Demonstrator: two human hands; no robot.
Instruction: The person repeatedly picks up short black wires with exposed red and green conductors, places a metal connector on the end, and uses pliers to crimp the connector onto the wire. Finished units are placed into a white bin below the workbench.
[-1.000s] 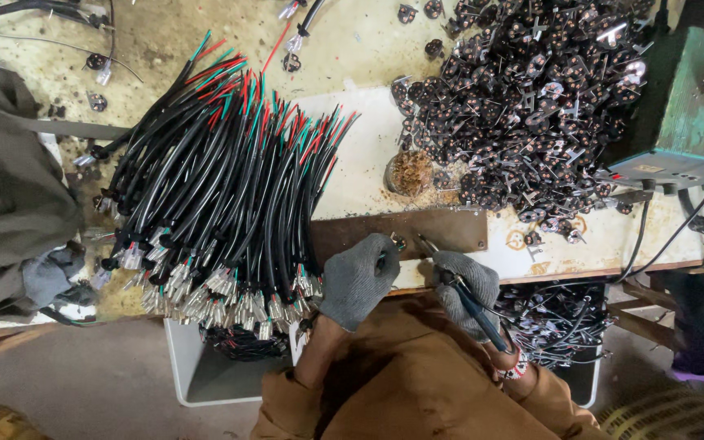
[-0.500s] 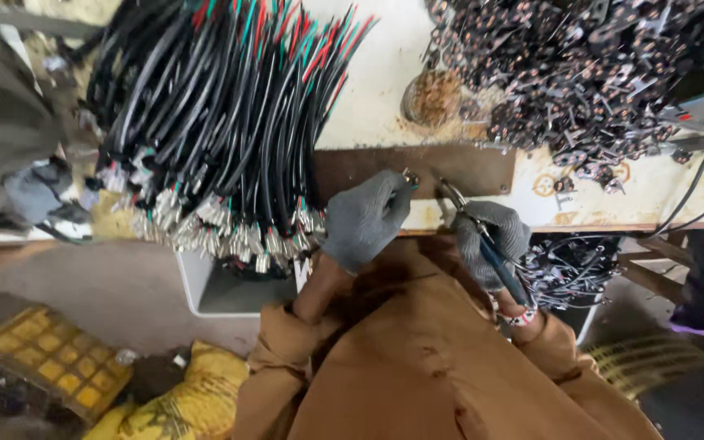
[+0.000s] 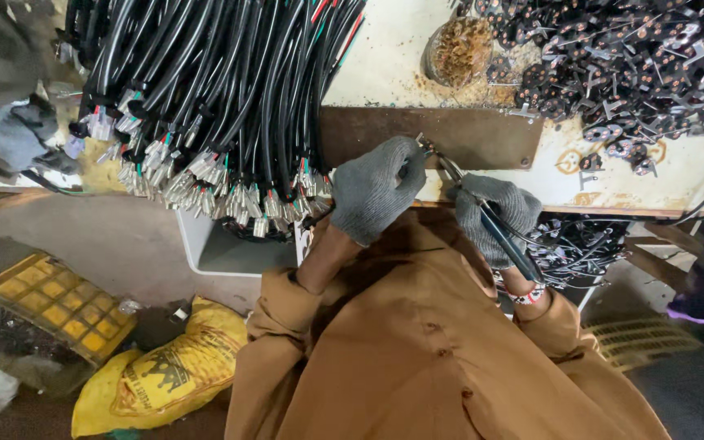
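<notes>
My left hand (image 3: 375, 189), in a grey knit glove, is closed around a small metal part at the near edge of the workbench, over a rusty brown metal plate (image 3: 450, 134). In my right hand (image 3: 495, 218), also gloved in grey, is a pair of blue-handled pliers (image 3: 505, 238) whose jaws reach up to that part. A big bundle of black cables (image 3: 213, 98) with red and green cores and metal terminals hangs over the bench edge just left of my left hand.
A heap of dark metal connectors (image 3: 621, 65) covers the bench at the right, with a small dish of brown bits (image 3: 459, 49) beside it. Below the bench are a white bin (image 3: 230, 244), a yellow sack (image 3: 165, 367) and a yellow grid tray (image 3: 50, 297).
The view has tilted down, showing more floor and my brown sleeves. Both hands stay together at the plate, with the pliers still on the small part.
</notes>
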